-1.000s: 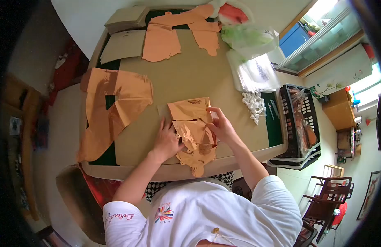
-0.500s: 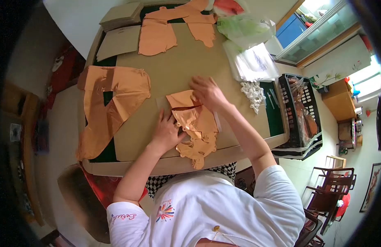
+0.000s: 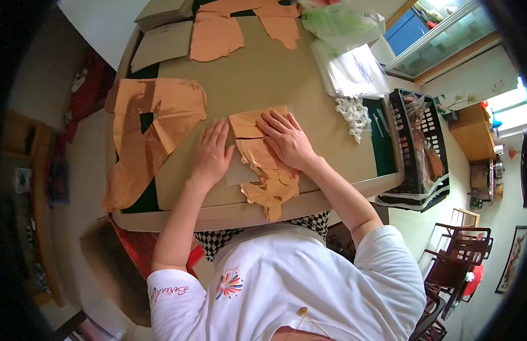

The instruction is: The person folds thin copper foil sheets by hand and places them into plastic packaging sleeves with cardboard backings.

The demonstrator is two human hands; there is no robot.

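A folded, deflated rose-gold foil balloon lies in front of me, its crumpled lower end reaching to the table's near edge. My right hand rests flat on its upper right part, fingers stretched out, pressing on the foil. To the left of the balloon, my left hand lies palm down with fingers extended, holding nothing. A pale, thin sheet shows partly from under the balloon; the rest of it is hidden.
Another flat foil balloon lies at the left, and more foil at the back. Cardboard sheets are at the back left. Clear bags, white ribbon and thin sticks lie right. A black crate stands beside the table.
My right hand has moved down onto the foil and flattened. My left hand has shifted up and left, off the foil's edge. The foil's upper fold lies flatter, and the view has tilted slightly.
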